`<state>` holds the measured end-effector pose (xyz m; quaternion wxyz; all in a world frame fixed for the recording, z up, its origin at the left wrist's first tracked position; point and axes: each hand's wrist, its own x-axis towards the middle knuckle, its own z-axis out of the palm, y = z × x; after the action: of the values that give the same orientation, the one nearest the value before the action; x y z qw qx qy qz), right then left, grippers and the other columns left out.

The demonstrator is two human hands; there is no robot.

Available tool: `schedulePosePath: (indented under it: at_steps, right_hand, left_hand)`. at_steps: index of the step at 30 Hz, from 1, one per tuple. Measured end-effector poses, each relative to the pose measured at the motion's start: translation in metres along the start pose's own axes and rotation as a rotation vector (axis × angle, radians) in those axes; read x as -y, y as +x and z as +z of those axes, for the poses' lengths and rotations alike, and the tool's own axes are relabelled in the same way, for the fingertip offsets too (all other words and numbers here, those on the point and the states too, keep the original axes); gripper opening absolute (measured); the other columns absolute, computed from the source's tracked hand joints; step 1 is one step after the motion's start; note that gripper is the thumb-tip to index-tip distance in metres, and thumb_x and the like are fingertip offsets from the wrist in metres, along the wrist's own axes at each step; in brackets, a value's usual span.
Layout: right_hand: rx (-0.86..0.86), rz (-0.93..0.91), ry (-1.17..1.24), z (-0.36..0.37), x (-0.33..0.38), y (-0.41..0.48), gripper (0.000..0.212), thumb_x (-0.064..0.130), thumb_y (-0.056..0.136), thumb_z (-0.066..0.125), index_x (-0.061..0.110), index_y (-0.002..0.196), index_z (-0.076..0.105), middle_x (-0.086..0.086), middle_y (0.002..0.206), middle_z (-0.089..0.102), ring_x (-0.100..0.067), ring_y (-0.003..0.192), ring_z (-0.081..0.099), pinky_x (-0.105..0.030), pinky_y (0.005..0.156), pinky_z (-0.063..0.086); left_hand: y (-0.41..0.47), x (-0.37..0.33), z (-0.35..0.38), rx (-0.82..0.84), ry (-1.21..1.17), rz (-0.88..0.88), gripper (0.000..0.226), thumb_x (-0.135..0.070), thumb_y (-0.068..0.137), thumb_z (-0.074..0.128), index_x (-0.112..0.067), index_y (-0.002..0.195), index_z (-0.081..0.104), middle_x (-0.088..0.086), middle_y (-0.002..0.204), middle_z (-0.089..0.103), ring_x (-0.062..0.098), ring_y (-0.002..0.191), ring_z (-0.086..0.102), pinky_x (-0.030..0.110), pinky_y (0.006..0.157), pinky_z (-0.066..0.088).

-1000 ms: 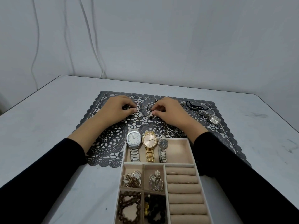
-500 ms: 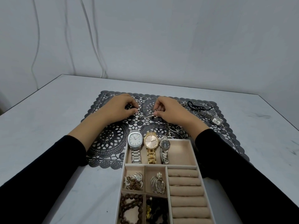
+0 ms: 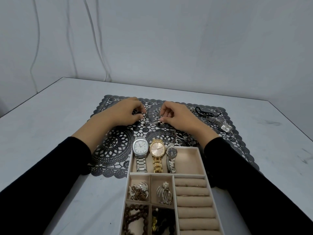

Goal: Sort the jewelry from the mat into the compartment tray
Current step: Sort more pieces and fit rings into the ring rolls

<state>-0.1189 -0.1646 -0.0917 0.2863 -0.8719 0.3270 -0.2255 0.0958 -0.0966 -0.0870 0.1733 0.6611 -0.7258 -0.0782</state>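
Fingers (image 3: 165,114) farther apart now — chain (image 3: 151,122) between

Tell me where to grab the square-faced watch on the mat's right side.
Probably best: pinch the square-faced watch across its case's two free sides, coming straight down from above. It lies flat, face up, and the raised case offers more than the flat band.

bare table (image 3: 50,133) left of mat (image 3: 115,150), tray (image 3: 202,160) nearside

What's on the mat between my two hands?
Head view: a thin chain runs between left hand and right hand, each pinching an end; loose rings lie on the mat just beyond it.
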Motion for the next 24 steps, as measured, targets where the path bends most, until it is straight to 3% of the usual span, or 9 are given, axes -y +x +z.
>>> schedulePosePath:
  at_steps: [5,10,18,24]
  right_hand:
    - [-0.015,-0.035,0.004,-0.004,0.001,-0.001,0.013,0.009,0.080,0.073,0.011,0.090,0.064,0.005,0.076,0.058,-0.004,0.068,0.050,-0.007,0.062,0.042]
    - [-0.042,-0.059,-0.002,-0.004,0.003,-0.003,0.011,0.008,0.078,0.075,0.011,0.085,0.067,0.006,0.073,0.060,-0.005,0.069,0.052,-0.008,0.063,0.043]
    - [-0.148,0.077,0.202,-0.012,0.001,-0.020,0.006,0.014,0.080,0.074,0.016,0.086,0.073,0.000,0.079,0.068,-0.006,0.069,0.056,-0.014,0.067,0.049]
    - [-0.287,0.150,0.378,-0.023,0.006,-0.040,0.010,0.009,0.081,0.074,0.016,0.088,0.074,-0.003,0.084,0.072,-0.016,0.080,0.066,-0.023,0.077,0.055]
  left_hand:
    - [-0.003,0.001,0.000,-0.083,-0.073,0.019,0.016,-0.024,0.088,0.070,-0.019,0.104,0.069,-0.004,0.108,0.066,0.012,0.102,0.058,0.022,0.085,0.040]
    - [-0.011,0.000,0.005,-0.195,-0.117,0.091,0.015,-0.018,0.086,0.073,-0.017,0.100,0.069,-0.008,0.095,0.068,0.005,0.090,0.060,0.002,0.077,0.037]
    - [-0.025,-0.009,0.012,-0.321,-0.212,0.033,0.006,-0.017,0.089,0.070,-0.022,0.092,0.069,-0.012,0.090,0.069,0.000,0.089,0.062,0.013,0.079,0.046]
    - [-0.043,-0.022,0.006,-0.439,-0.437,-0.095,0.007,-0.021,0.084,0.076,-0.018,0.091,0.074,-0.006,0.085,0.073,-0.001,0.073,0.067,0.007,0.070,0.049]
